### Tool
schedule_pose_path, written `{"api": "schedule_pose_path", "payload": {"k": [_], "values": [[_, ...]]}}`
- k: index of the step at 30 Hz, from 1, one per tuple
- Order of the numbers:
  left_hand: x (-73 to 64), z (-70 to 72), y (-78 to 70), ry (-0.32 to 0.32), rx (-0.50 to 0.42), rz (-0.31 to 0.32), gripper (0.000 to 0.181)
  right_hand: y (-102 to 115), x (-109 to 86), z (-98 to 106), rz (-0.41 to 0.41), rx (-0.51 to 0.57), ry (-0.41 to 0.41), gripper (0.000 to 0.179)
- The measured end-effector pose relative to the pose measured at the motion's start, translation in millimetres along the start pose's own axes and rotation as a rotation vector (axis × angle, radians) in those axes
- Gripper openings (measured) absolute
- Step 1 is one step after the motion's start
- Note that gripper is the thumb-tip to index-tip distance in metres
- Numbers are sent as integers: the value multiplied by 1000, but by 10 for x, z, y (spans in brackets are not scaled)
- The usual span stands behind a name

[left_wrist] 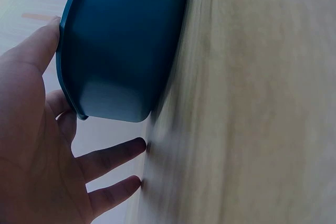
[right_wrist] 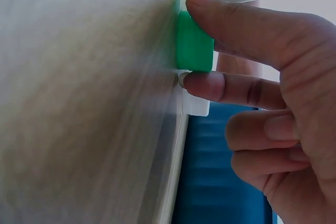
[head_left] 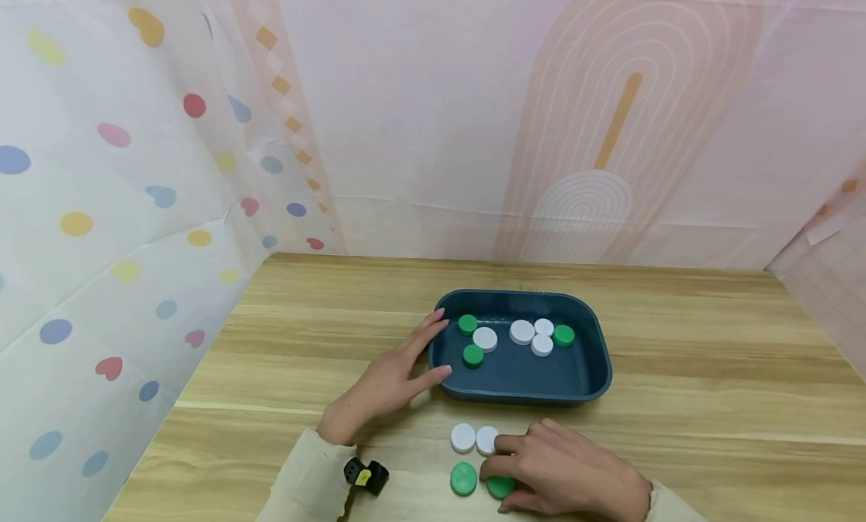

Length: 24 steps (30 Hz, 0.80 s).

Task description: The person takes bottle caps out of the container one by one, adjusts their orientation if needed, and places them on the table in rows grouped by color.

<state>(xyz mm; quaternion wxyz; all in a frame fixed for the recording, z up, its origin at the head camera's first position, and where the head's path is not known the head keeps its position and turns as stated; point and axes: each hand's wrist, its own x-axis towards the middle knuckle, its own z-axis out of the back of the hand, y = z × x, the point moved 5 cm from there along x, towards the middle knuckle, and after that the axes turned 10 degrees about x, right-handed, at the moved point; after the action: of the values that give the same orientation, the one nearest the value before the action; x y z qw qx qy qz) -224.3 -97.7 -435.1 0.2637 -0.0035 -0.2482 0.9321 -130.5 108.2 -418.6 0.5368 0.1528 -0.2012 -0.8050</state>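
Observation:
In the head view my left hand [head_left: 392, 379] rests against the left end of a dark blue tray [head_left: 528, 386], its fingers spread along the rim. The left wrist view shows the thumb on the tray's edge and two straight fingertips down at the tabletop. My right hand [head_left: 558, 465] pinches a green bottle cap [right_wrist: 195, 43] between thumb and index finger, low at the wood, with its other fingers curled. Left of it lies another green cap [head_left: 463, 478]. Two white caps, a left one [head_left: 463, 438] and a right one [head_left: 487, 440], sit just behind the green pair.
Inside the tray lie several loose caps, among them a green cap [head_left: 564, 335] and a white cap [head_left: 484, 339]. The wooden table [head_left: 710, 371] ends at a patterned cloth backdrop [head_left: 419, 131]. A black strap device [head_left: 366, 476] is on the left wrist.

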Motion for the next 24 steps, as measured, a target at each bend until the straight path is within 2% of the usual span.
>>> {"api": "schedule_pose_path", "payload": {"k": [6, 11, 15, 20, 24], "values": [[-2, 8, -5, 4, 3, 6, 68, -12, -15, 15, -36, 34, 5, 28], [-6, 18, -21, -5, 1, -9, 68, -2, -79, 121, -95, 87, -15, 31], [-6, 21, -25, -13, 1, -19, 68, 19, -130, 218, -109, 106, -44, 32], [-2, 12, -23, -16, 2, -25, 68, 34, -178, 314, -86, 68, -103, 34], [-2, 12, -24, -18, -3, -26, 68, 48, -200, 376, -19, 82, -135, 32]]}}
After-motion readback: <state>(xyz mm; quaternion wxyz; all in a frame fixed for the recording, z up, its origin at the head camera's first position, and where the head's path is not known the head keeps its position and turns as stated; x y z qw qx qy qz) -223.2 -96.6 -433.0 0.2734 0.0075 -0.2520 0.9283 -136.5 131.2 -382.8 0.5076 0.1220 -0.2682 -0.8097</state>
